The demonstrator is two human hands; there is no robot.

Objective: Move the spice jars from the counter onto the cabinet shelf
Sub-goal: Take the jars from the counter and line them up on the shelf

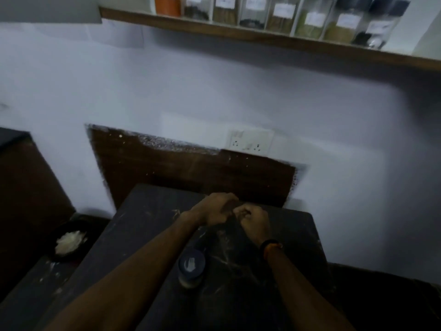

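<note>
Both hands are close together over the far part of the dark worktop (293, 225). The left hand (218, 209) has its fingers curled down, and the right hand (254, 223) is curled too, with the knuckles up. The two hands touch or almost touch. The picture is dim and blurry there, so I cannot tell if either hand holds something.

One jar (191, 267) with a dark blue lid stands on the worktop. It is nearer to the person than the hands are, just under the left arm. No hand is on it.

High up on the wall there is a wooden shelf (238, 34). A row of jars (284, 17) stands on it, side by side, with white labels. One at the left end is orange (167, 5). One at the right end has dark stuff in it.

The right wrist has a dark band (270, 246) on it. A white wall socket (250, 142) sits on the wall above a brown board (191, 173). Down to the left, a dark bowl (69, 240) holds something white.
</note>
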